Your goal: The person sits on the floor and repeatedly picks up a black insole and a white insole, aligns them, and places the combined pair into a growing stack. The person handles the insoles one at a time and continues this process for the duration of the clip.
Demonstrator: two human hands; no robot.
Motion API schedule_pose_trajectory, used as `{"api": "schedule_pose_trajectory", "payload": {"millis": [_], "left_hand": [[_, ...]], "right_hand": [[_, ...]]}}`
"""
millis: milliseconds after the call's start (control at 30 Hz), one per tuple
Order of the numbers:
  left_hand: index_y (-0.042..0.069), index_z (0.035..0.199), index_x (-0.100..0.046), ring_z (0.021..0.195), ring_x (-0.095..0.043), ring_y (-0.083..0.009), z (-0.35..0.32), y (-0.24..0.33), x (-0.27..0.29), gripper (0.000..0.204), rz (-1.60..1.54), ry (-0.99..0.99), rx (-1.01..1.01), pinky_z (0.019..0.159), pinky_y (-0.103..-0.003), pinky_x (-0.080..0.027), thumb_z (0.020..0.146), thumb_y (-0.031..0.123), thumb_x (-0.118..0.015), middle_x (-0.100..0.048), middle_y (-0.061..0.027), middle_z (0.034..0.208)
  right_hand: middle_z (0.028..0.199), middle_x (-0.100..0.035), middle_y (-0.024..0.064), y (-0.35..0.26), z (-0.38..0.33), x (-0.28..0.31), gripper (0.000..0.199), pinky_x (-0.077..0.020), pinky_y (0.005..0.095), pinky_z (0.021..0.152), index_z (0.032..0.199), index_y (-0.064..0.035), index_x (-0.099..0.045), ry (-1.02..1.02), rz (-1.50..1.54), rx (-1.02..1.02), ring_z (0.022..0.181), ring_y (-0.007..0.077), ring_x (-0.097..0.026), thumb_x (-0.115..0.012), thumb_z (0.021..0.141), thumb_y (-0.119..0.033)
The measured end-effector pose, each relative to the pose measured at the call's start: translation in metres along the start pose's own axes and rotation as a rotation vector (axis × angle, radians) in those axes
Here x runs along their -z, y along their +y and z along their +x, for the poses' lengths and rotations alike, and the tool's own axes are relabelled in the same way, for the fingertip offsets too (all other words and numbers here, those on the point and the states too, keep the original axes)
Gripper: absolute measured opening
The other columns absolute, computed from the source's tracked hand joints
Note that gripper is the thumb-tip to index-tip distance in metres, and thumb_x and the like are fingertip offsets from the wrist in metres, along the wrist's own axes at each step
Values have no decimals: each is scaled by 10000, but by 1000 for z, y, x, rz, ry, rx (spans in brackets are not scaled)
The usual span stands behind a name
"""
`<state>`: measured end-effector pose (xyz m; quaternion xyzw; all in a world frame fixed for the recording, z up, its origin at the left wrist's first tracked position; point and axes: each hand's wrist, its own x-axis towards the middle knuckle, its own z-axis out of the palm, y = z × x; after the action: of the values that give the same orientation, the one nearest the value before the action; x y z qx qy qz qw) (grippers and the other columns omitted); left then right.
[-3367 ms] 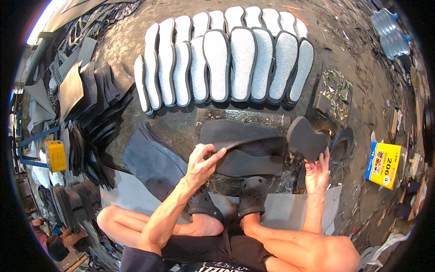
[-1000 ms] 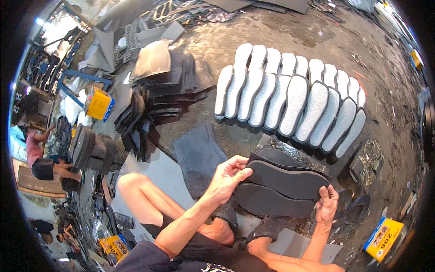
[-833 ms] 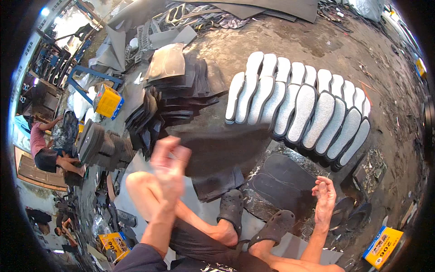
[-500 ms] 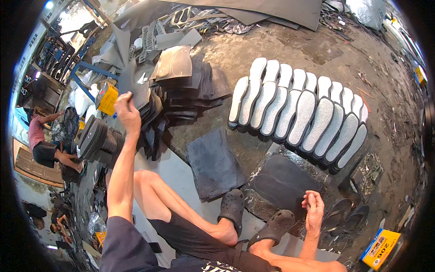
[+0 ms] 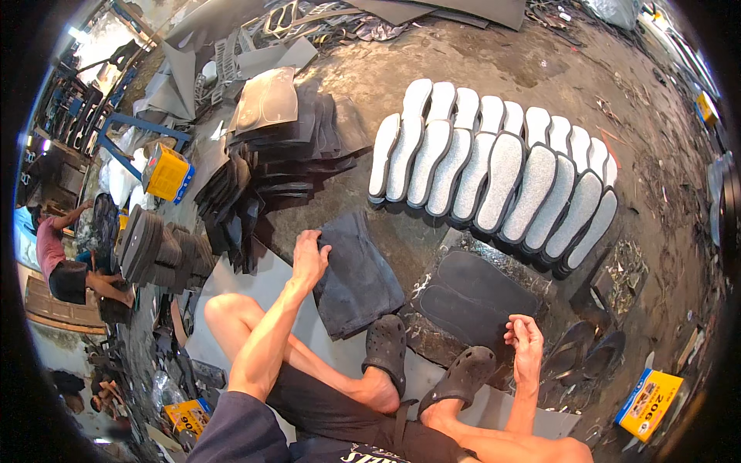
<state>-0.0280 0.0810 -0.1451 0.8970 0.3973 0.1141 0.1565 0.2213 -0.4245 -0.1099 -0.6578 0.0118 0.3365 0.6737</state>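
My left hand (image 5: 310, 258) is at the upper left corner of a stack of dark sheets (image 5: 359, 282), its fingers bent over the corner of a sheet. Low on the right, my right hand (image 5: 526, 343) hovers with its fingers curled in towards the thumb; whatever they may hold is too small to make out. Just left of it, a black sheet with sole outlines (image 5: 475, 297) lies flat on a low block (image 5: 432, 339). My feet, in dark clogs (image 5: 386, 351), rest between the stack and the block.
Rows of sole shapes with whitish tops (image 5: 505, 181) stand beyond the block. At the left are a heap of dark sheets (image 5: 309, 147), piled dark soles (image 5: 158, 247) and a yellow box (image 5: 167, 174). Flip-flops (image 5: 571, 347) and another yellow box (image 5: 650, 403) lie right. A person (image 5: 62, 247) is far left.
My left hand has come down and right from beside the heap to the stack of sheets. A blurred dark sheet near it earlier no longer shows in the air. My right hand stays curled.
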Motion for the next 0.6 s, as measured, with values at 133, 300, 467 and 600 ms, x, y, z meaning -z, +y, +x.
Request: {"api": "schedule_pose_trajectory", "payload": {"millis": [133,300,467,600], "left_hand": [[22,1158,-694,1131,-693,-291,33,10,24,438,-142,-82,131,988,-429,-556,807,87,-947,-725,-142,1165],[-12,1017,-760,752,-701,-176,55,-16,26,284,-259,-96,231,725,-361,-575,799,57,-929,-752,-71,825],[-12,945,-780,759,-735,-211,51,-8,19,167,-125,-55,207,723,-386,-576,843,54,-896,-770,-117,807],[13,958,-803,788,-735,-236,49,-1,16,150,-102,-108,326,739,-387,-572,882,118,-879,-771,-120,832]], "right_hand": [[1045,-734,11,1,0,-3,258,-525,277,813,1225,-58,-758,-12,-15,-26,886,86,-652,-698,1119,-285],[1054,-734,13,3,-3,-7,237,-525,279,812,1231,-60,-757,-32,-26,-42,886,90,-654,-689,1121,-259],[1060,-733,17,7,-5,-2,240,-530,287,825,1232,-60,-756,-14,-57,-55,891,94,-657,-687,1119,-260],[1069,-734,20,9,-4,0,246,-533,288,833,1235,-56,-756,-16,-50,-55,894,95,-661,-687,1119,-263]]}}
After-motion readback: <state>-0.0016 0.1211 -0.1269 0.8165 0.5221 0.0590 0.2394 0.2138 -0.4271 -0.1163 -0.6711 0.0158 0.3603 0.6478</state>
